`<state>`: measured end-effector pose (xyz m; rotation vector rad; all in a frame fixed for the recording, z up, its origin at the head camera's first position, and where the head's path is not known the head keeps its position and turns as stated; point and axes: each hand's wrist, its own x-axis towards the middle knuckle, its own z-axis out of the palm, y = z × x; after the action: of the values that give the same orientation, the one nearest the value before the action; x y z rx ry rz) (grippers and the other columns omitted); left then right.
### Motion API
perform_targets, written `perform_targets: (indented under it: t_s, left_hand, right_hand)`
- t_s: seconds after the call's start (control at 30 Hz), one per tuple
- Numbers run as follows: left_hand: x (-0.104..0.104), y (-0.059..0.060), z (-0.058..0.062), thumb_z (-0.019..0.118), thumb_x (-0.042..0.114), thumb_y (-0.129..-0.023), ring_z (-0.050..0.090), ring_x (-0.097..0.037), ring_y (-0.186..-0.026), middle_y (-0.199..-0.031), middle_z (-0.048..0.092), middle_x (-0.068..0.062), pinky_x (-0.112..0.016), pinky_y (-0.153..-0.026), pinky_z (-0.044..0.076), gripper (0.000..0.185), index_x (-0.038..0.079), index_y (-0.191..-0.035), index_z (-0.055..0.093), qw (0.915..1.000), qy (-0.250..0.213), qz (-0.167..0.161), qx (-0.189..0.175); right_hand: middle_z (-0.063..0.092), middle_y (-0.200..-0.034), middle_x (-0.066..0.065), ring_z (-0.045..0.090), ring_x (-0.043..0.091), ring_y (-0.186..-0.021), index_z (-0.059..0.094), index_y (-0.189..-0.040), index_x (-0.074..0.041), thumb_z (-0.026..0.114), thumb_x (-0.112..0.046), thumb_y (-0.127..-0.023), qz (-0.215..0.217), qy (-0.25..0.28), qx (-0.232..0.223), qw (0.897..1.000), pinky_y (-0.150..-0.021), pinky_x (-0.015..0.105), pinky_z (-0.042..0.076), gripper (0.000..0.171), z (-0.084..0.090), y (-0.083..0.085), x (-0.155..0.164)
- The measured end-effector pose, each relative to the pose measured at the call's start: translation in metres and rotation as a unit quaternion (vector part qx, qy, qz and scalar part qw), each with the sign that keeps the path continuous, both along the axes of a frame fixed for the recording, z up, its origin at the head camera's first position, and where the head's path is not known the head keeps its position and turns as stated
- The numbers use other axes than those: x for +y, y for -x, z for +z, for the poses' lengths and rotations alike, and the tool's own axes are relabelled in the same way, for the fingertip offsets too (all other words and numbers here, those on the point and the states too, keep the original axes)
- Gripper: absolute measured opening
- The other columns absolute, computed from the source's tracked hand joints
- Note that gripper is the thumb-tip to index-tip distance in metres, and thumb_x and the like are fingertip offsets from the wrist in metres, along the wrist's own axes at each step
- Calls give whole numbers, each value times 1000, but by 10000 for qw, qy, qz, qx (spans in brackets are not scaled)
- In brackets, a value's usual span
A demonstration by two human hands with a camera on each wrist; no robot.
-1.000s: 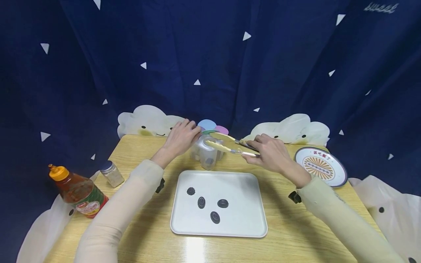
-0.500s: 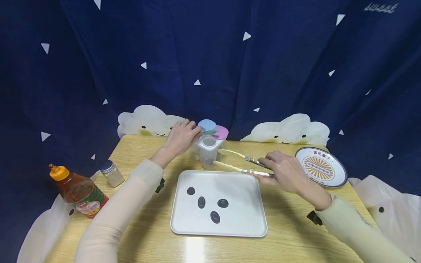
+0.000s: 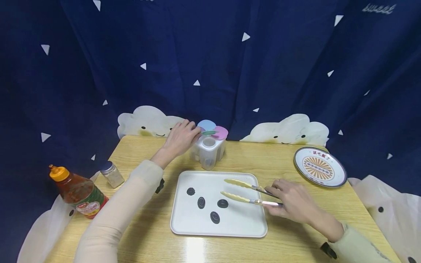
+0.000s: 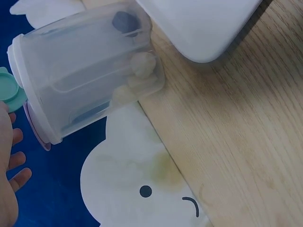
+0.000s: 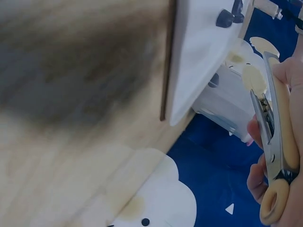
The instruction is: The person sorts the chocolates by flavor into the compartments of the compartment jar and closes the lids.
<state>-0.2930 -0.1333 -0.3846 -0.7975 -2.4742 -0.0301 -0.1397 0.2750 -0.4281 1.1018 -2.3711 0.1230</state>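
A: Tongs (image 3: 245, 193) in the right hand (image 3: 292, 202), fingers curled round the metal handle end. The two cream tips stand apart, nothing between them.

B: Where do they sit against the white tray (image 3: 236, 226)?

A: Over its right half. Their long axis runs nearly level across the tray, tips pointing left and handle trailing out past the right rim toward the hand. The nearer tip ends just right of one dark piece (image 3: 222, 203) lying on the tray, so that piece lies straight ahead of the tips, on the side away from the hand.

B: Other pieces?

A: Three more on the tray's left half: a small one (image 3: 190, 191) toward the far side, one (image 3: 201, 202) just left of the first, and one (image 3: 215, 217) nearer the front rim. All lie apart from each other.

B: And the left hand (image 3: 179, 138)?

A: Beyond the tray's far rim, fingers curled against the side of a clear plastic container (image 3: 208, 152) with pastel flip lids. The left wrist view shows that container (image 4: 90, 71) with a green lid (image 4: 12, 87) open, and something dark and some pale lumps inside. So I'd judge the right hand much the nearer to the tray's pieces.

B: Anything else on the desk (image 3: 148, 233)?

A: Left of the tray, a sauce bottle (image 3: 77, 191) with an orange cap and a small spice jar (image 3: 112, 173). Right of the tray, a patterned plate (image 3: 320, 166), well apart from it.
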Motion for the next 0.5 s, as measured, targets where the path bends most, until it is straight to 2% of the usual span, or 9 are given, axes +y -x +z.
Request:
perform_targets:
  t_s: [0.27,0.5]
  left_hand:
    - [0,0,0,60,29,-108,56,-27,-91,-98,66,-7,-38,-75,49,20,18,-120,71,10000,33,30,17]
    - [0,1,-2,61,28,-107,56,-28,-91,-97,66,-7,-38,-75,49,19,17,-118,71,9999,33,-20,102]
  right_hand:
    - [61,-82,-11,47,0,-67,76,-98,-20,83,-54,-76,199,104,-54,9997,-52,17,36,41,-16,-13,1]
    - [61,-84,-13,42,-4,-69,77,-100,-21,84,-53,-77,271,105,-245,9993,-53,14,34,41,-27,-18,0]
